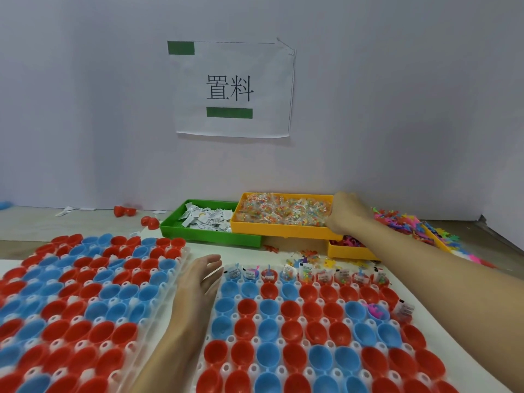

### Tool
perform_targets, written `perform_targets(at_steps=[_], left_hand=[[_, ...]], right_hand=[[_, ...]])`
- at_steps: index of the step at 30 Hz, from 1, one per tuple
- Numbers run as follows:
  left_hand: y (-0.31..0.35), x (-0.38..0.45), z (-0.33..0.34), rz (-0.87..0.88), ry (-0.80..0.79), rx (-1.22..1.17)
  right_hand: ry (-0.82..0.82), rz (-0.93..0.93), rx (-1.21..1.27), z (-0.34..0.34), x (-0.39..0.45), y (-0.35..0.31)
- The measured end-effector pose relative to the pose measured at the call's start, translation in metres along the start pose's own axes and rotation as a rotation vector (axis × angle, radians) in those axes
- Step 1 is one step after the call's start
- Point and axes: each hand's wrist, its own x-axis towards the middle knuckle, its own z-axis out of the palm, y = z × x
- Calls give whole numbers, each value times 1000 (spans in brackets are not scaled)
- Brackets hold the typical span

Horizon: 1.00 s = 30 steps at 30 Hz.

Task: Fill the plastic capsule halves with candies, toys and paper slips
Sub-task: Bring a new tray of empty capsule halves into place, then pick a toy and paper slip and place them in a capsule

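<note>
From the head view, the right hand (344, 212) digs into the orange candy tray (280, 226); its grasp I cannot tell. Packets look light, crinkly, slippery: pinch an edge. Nearer than that tray, the left hand (198, 279) lies released beside the capsule halves (297, 316).

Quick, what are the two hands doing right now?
Left hand: open, flat between the two capsule trays.
Right hand: in the yellow candy tray; its grip cannot be told.

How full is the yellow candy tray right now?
Nearly full: the yellow tray holds candy packets heaped close to its rim. The right hand reaches into its right end.
</note>
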Motion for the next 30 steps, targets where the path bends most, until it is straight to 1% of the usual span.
perform_targets(at_steps=[3,5,8,10,14,17,22,26,28,30], left_hand=[[0,0,0,-1,6,-5],[1,1,0,-4,10,-10],[1,1,1,-13,14,-19],[1,1,1,-17,15,-17],[3,0,1,-23,12,-7],[4,-1,2,-9,4,42],[8,-8,6,74,-41,206],[23,-14,9,239,-9,383],[33,-18,14,326,-18,451],[43,-22,24,373,-76,504]], right_hand=[[54,-7,53,3,1,2],[92,-19,150,1,2,3],[195,-30,404,-5,0,6],[239,1,598,-10,-3,9],[145,90,1024,-18,-20,18],[68,75,1210,-21,-41,33],[55,64,1305,-16,-82,62],[54,35,1283,-12,-101,75],[6,0,1274,-16,-103,78],[-51,-44,1247,-22,-103,81]])
